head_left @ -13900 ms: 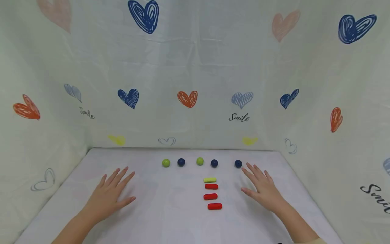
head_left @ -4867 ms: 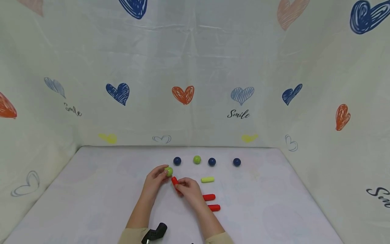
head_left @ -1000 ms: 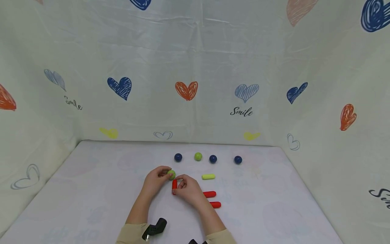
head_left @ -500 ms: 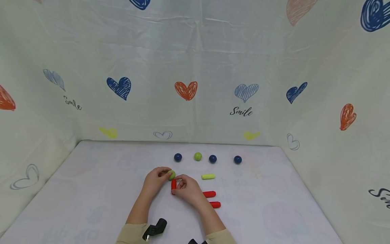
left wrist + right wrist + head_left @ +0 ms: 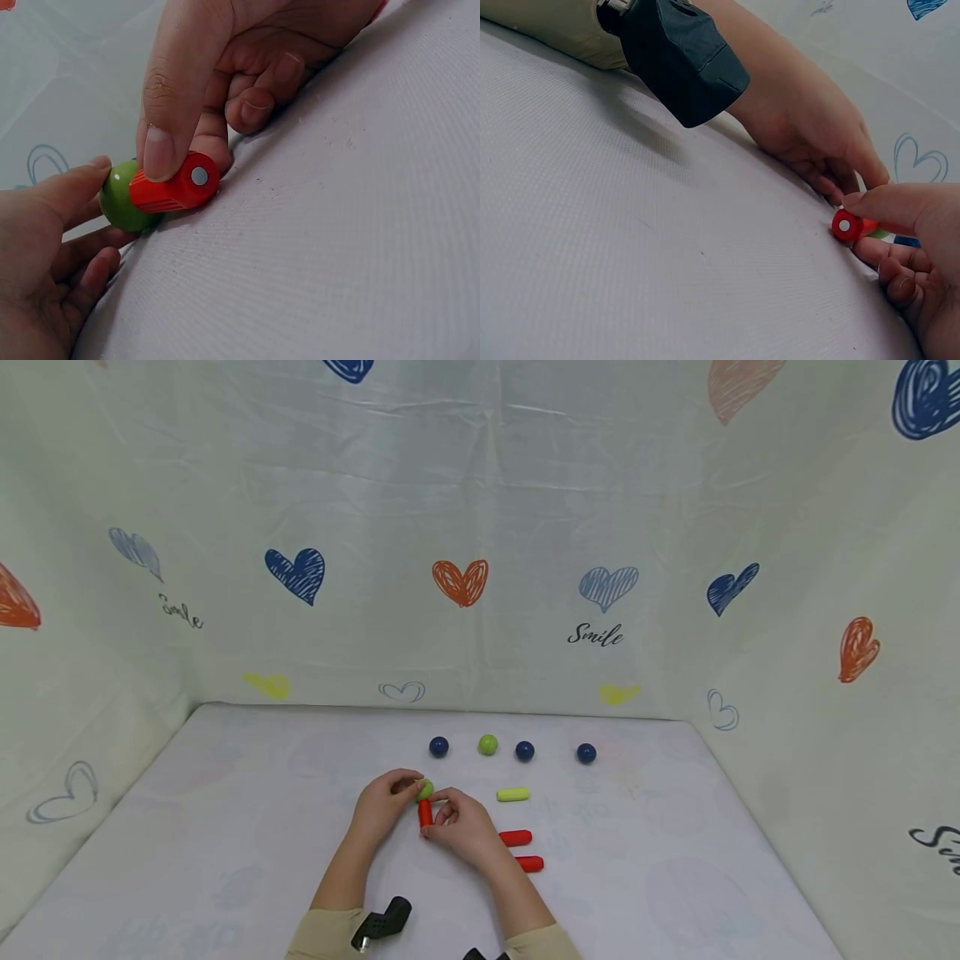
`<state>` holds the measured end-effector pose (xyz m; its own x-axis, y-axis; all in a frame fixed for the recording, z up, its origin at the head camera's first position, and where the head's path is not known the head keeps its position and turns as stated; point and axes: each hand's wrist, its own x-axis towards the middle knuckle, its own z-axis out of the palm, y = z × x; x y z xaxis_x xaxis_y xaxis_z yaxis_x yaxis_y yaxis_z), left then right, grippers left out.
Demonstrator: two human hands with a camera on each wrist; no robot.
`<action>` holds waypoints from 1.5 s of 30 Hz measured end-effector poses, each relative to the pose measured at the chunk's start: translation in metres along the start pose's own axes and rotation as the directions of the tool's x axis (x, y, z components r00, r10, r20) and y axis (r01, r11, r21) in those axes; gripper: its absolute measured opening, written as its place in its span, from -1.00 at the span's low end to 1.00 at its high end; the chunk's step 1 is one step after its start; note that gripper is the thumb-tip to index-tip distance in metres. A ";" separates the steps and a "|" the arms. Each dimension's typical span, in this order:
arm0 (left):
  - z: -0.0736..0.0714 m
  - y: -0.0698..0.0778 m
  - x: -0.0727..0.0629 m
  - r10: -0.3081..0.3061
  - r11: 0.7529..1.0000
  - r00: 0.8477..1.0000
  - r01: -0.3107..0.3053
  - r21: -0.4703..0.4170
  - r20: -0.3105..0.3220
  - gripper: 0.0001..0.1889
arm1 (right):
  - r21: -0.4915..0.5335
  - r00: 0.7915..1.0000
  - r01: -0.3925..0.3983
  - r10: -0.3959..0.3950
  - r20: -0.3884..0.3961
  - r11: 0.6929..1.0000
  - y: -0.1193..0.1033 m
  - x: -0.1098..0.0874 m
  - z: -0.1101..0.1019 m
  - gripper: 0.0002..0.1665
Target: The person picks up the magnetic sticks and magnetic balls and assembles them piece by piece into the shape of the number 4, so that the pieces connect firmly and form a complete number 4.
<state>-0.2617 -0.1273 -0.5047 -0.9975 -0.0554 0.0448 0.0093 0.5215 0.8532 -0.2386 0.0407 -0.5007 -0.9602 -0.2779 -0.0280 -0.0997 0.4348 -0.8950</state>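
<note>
Thumb and fingers of my left hand pinch a green ball low over the white table. My right hand grips a red magnetic stick between thumb and index finger, its far end against the ball. In the left wrist view, a round silvery disc shows on the near end of the red stick, while the green ball sits at its other end. Most of the ball is hidden behind the red stick in the right wrist view.
Behind the hands stand a blue ball, another green ball and two more blue balls. A yellow-green stick and two red sticks lie to the right, the red ones partly behind the right forearm. A patterned cloth surrounds the table.
Both hands, flat and apart at first, have since picked up a green ball and a red stick. Over the last second, the stick has shifted slightly left, its end meeting the ball.
</note>
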 end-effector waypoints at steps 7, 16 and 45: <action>-0.001 -0.001 0.002 -0.015 1.000 0.999 0.016 -0.027 0.031 -0.72 | -0.001 1.000 -0.010 0.010 -0.008 1.000 0.001 0.001 0.001 -0.61; -0.004 -0.004 0.002 0.017 1.000 0.997 -0.016 -0.026 0.071 -0.70 | 0.013 0.999 -0.024 0.024 -0.035 1.000 0.002 0.001 0.003 -0.61; -0.002 -0.007 0.003 0.037 0.999 0.998 -0.035 -0.033 0.050 -0.70 | -0.008 0.999 -0.001 0.001 -0.040 1.000 0.004 0.001 0.004 -0.61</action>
<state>-0.2647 -0.1331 -0.5094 -0.9987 0.0067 0.0501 0.0469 0.4949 0.8677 -0.2388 0.0388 -0.5063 -0.9700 -0.2429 -0.0109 -0.1006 0.4420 -0.8913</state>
